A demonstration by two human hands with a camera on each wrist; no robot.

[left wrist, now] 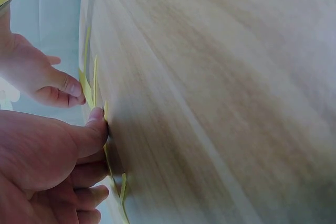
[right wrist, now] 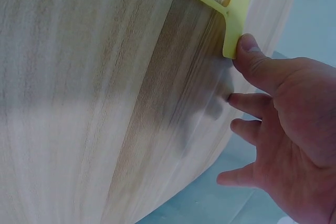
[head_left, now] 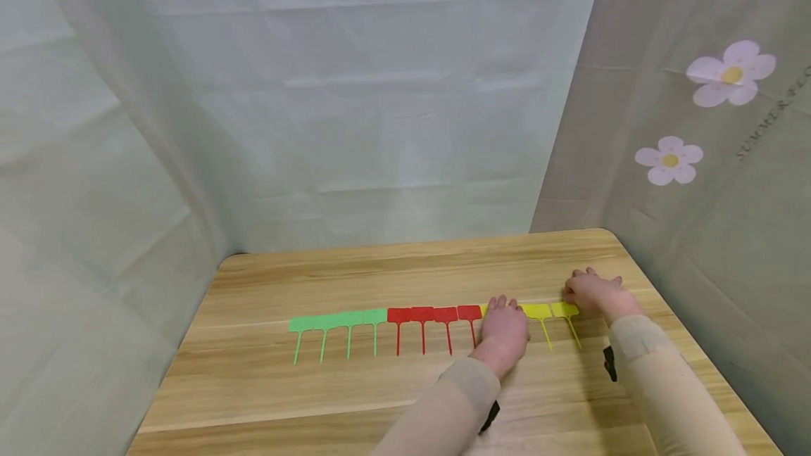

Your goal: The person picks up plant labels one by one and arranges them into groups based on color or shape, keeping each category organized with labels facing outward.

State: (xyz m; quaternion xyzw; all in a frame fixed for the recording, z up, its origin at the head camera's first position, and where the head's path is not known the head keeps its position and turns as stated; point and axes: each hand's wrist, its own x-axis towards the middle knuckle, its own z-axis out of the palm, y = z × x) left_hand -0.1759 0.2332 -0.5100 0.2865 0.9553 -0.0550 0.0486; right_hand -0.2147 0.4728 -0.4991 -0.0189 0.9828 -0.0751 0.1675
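A row of T-shaped plastic plant labels lies across the table: green labels [head_left: 338,320] on the left, red labels [head_left: 434,314] in the middle, yellow labels [head_left: 538,310] on the right. Their stems point toward me. My left hand [head_left: 505,329] rests over the yellow labels beside the last red one, hiding part of them; its thumb [left wrist: 96,121] touches a label near the table. At the row's right end, my right hand [head_left: 598,294] has its thumb [right wrist: 249,45] against the edge of the last yellow label [right wrist: 237,17]. Its other fingers are spread toward the tabletop.
The wooden table [head_left: 285,407] has pale curtains [head_left: 393,125] behind it and at both sides. Flowers are printed on the right curtain [head_left: 671,217]. A dark band [head_left: 610,363] shows at the right wrist, and another [head_left: 490,416] at the left.
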